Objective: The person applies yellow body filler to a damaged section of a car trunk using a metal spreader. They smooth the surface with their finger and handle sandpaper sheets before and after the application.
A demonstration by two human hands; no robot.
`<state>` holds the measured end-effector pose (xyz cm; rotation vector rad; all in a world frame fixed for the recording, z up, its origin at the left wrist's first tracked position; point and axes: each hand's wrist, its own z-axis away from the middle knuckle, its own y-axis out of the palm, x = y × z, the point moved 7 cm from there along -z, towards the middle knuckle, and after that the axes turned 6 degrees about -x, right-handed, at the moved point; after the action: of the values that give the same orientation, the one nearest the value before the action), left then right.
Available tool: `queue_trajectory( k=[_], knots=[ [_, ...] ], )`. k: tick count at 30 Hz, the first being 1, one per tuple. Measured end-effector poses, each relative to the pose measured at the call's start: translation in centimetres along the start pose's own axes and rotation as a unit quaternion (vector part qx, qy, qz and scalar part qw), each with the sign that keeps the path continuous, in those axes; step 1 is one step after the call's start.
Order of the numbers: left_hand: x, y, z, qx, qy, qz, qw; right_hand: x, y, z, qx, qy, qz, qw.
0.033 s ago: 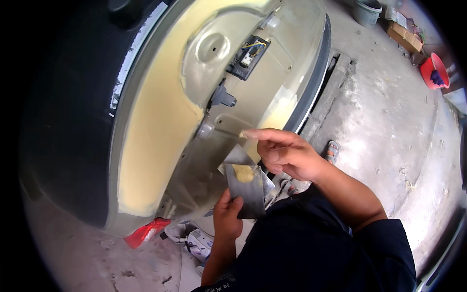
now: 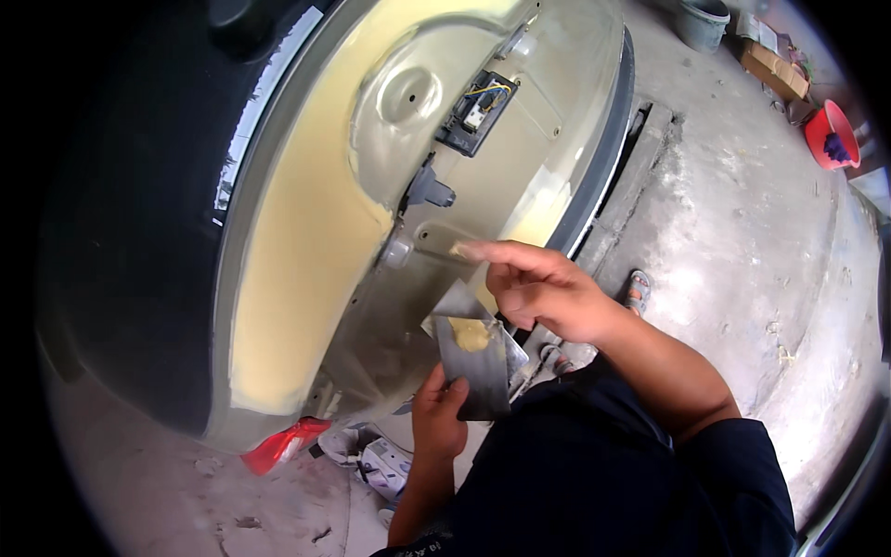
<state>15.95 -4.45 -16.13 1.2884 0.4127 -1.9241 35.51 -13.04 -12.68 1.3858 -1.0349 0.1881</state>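
My left hand grips metal putty spreaders, flat grey plates stacked crosswise. A dab of yellowish body filler lies on the upper plate. Just above them hovers my right hand. Its index finger stretches out to the left with filler on the tip, while the other fingers curl loosely; I see nothing held in it. Beyond both hands is the car's rear panel, beige-grey with broad smooth areas of yellow filler. A recess with a black bracket and wires sits in its middle.
A red tail light juts from the panel's lower corner, beside a white bag-like item on the floor. At the upper right stand a grey bucket, a cardboard box and a red bucket. My sandalled foot shows below.
The view has shifted very slightly, so the panel sits a little to the right. My right fingertip is slightly further left; both hands otherwise keep their pose.
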Motion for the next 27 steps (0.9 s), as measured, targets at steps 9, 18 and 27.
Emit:
queue_trajectory(
  k=[9, 18, 27],
  knots=[
    [0.5, -0.6, 0.4, -0.023, -0.024, -0.021, 0.999, 4.0, 3.8, -4.6, -0.055, -0.284, 0.550, 0.783],
    [0.6, -0.9, 0.6, -0.017, -0.020, -0.032, 0.999, 1.6, 3.1, -4.8, -0.063, -0.304, 0.590, 0.746],
    [0.7, -0.6, 0.6, -0.007, -0.018, -0.021, 1.000, 1.3, 3.5, -4.6, -0.094, -0.326, 0.571, 0.747]
  ],
)
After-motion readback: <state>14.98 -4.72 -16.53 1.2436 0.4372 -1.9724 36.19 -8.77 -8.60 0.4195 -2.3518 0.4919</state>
